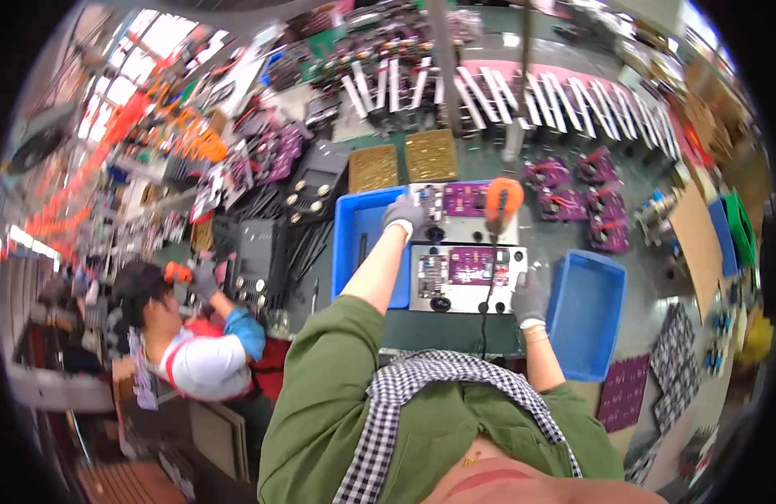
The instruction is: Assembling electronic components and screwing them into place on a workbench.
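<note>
My left hand (402, 215), in a grey glove, reaches over the right rim of a blue tray (343, 252), at the left edge of the far metal plate (464, 228). Its fingers are too small and blurred to read. That plate bears a purple circuit board (465, 201). A similar near plate (474, 303) carries another purple circuit board (470, 265) and a black round part (440, 304). Beside its right edge is my right hand (530, 299), also gloved, fingers apparently stretched out. An orange and black electric screwdriver (503, 202) hangs above the plates, its cord running toward me.
A second blue tray (585, 315) lies to the right. Two boxes of small brass-coloured parts (431, 156) stand behind the plates. Several purple boards with wires (563, 204) sit at far right. At left a co-worker (205, 361) holds an orange tool (177, 272).
</note>
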Tool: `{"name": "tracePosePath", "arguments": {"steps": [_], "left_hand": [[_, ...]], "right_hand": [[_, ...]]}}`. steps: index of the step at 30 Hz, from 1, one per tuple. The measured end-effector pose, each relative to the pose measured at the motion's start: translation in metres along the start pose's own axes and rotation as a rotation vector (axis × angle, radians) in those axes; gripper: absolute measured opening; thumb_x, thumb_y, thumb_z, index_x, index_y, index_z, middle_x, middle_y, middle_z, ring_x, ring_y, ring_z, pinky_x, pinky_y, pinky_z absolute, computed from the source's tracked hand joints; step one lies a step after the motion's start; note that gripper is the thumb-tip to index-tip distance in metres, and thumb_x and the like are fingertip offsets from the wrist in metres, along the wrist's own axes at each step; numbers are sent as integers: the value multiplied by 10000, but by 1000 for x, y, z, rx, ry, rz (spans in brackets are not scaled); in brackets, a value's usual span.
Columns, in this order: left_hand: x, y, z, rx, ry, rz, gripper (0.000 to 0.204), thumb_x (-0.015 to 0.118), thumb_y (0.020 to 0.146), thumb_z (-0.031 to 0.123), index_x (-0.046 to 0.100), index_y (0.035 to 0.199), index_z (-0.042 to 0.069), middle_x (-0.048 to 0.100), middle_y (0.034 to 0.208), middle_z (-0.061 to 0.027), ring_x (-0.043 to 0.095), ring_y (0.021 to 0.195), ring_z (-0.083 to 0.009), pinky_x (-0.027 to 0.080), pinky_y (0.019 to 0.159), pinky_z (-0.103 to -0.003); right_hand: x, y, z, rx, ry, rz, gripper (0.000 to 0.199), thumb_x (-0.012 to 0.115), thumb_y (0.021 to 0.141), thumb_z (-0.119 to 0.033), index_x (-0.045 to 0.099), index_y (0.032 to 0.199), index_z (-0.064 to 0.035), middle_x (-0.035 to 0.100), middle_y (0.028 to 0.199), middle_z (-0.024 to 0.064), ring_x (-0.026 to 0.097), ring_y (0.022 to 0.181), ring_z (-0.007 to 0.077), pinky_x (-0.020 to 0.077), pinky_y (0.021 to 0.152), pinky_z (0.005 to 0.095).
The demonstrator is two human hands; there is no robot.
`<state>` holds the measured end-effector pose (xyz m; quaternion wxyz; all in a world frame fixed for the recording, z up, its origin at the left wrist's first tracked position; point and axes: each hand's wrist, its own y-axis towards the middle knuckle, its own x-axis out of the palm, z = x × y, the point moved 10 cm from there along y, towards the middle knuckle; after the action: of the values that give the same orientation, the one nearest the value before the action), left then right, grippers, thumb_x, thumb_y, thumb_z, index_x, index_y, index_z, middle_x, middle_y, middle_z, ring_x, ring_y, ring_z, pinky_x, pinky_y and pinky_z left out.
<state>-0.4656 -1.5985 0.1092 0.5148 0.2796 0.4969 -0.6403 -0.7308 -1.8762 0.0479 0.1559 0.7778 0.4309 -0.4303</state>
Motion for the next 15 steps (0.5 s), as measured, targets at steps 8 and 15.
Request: {"name": "tracePosePath", "arguments": {"steps": [8, 15], "left_hand": [[8, 62, 51, 261, 287, -229, 767, 544, 841, 637, 519, 1399, 111, 506, 1422, -180, 484, 1313, -348, 355, 1105, -456], [33, 86, 41, 175, 290, -505, 947, 652, 730, 729, 510, 1397, 73, 473, 1468, -137, 412, 1379, -364, 206, 1129, -656]], "right_hand": [[-5, 0, -4, -46, -47, 93, 306, 407, 1002, -316, 560, 1055, -55, 617, 1017, 234, 583, 941, 459, 464, 818, 532], [-6, -4, -4, 45, -26, 1, 369, 433, 1004, -339, 589, 1221, -84, 651, 1075, 242, 600, 984, 464, 487, 831, 497]]}}
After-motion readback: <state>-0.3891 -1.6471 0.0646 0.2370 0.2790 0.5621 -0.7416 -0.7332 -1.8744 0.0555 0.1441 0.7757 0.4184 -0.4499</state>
